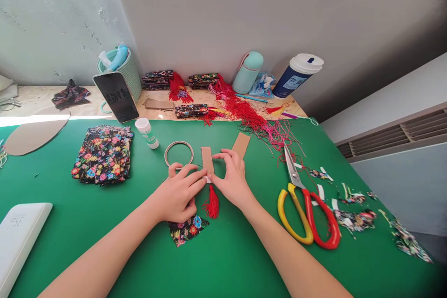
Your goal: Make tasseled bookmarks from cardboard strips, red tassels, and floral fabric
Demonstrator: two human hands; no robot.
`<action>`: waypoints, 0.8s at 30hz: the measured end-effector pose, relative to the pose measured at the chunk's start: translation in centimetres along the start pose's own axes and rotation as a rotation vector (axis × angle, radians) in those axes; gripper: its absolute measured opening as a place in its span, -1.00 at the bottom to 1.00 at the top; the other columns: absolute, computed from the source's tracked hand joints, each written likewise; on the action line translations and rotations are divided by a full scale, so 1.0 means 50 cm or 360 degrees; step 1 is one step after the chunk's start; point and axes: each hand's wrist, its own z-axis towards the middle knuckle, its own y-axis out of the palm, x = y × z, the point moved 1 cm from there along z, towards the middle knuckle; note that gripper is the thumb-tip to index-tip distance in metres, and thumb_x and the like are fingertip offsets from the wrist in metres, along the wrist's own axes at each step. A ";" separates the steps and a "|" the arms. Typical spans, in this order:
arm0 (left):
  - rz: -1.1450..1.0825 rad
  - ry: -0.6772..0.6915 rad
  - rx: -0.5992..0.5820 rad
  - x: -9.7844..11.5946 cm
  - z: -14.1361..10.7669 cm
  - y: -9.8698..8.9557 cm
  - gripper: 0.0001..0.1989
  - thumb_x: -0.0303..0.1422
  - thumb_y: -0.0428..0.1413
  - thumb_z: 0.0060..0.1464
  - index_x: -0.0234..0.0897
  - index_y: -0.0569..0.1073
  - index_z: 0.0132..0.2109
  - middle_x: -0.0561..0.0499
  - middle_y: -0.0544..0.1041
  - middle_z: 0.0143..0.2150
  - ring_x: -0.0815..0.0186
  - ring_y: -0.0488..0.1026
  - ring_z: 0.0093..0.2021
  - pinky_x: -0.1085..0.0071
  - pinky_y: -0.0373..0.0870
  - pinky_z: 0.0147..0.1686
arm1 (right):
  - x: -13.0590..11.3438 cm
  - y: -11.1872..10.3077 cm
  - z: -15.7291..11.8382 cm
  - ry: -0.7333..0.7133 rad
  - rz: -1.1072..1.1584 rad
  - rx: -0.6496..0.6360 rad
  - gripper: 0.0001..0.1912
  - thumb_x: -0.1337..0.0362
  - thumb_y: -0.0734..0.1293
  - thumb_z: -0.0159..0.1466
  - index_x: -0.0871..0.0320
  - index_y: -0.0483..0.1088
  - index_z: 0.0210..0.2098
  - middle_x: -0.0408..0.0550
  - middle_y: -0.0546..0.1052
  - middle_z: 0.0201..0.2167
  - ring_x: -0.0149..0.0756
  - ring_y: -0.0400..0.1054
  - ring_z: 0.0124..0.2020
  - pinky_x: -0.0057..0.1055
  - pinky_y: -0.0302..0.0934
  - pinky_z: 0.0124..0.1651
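Note:
A small cardboard strip (pixel 207 157) lies upright in front of me, with white tape (pixel 208 179) across its lower end. From that end hangs a red tassel (pixel 211 202). My left hand (pixel 179 191) has its fingertips pressed on the strip's lower left, fingers bent. The thumb and index finger of my right hand (pixel 232 177) close on the strip's right side. Partly under my left hand is a black floral fabric piece (pixel 190 230). A thin tape roll (pixel 192 149) lies just beyond the left fingers, and a second cardboard strip (pixel 241 144) beyond the right.
Scissors (pixel 295 179) with yellow and red handles lie at right, near fabric scraps (pixel 356 219). Left are stacked floral fabric (pixel 103 153), a glue stick (pixel 147 133) and a white device (pixel 24 247). Behind stand a phone (pixel 117 98), flask (pixel 248 72), cup (pixel 296 74) and red threads (pixel 244 109).

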 end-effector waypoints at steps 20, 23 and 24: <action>-0.0112 -0.0079 0.0047 -0.002 -0.001 0.001 -0.49 -0.45 -0.04 -0.15 -0.30 0.37 0.03 -0.16 0.35 0.19 -0.05 0.17 0.15 -0.05 0.05 0.02 | 0.002 0.001 0.002 -0.0023 -0.0051 0.0028 -0.59 0.22 0.40 -0.06 0.03 0.31 -0.19 0.01 0.25 0.05 0.04 0.13 0.10 0.04 0.04 0.13; -0.0125 -0.0083 0.0042 -0.002 -0.001 0.001 -0.50 -0.46 -0.04 -0.16 -0.30 0.37 0.01 -0.15 0.35 0.19 -0.06 0.16 0.16 -0.04 0.06 0.01 | 0.002 0.002 0.001 -0.0036 -0.0048 0.0041 -0.57 0.22 0.40 -0.07 0.01 0.30 -0.18 0.00 0.24 0.05 0.04 0.13 0.11 0.05 0.04 0.13; -0.0128 -0.0084 0.0041 -0.002 0.000 0.001 -0.51 -0.46 -0.04 -0.16 -0.30 0.36 0.01 -0.14 0.34 0.20 -0.06 0.15 0.16 -0.04 0.06 0.01 | 0.001 0.003 0.001 -0.0033 -0.0054 0.0055 -0.58 0.22 0.40 -0.07 0.01 0.30 -0.19 0.00 0.24 0.05 0.05 0.13 0.10 0.05 0.04 0.13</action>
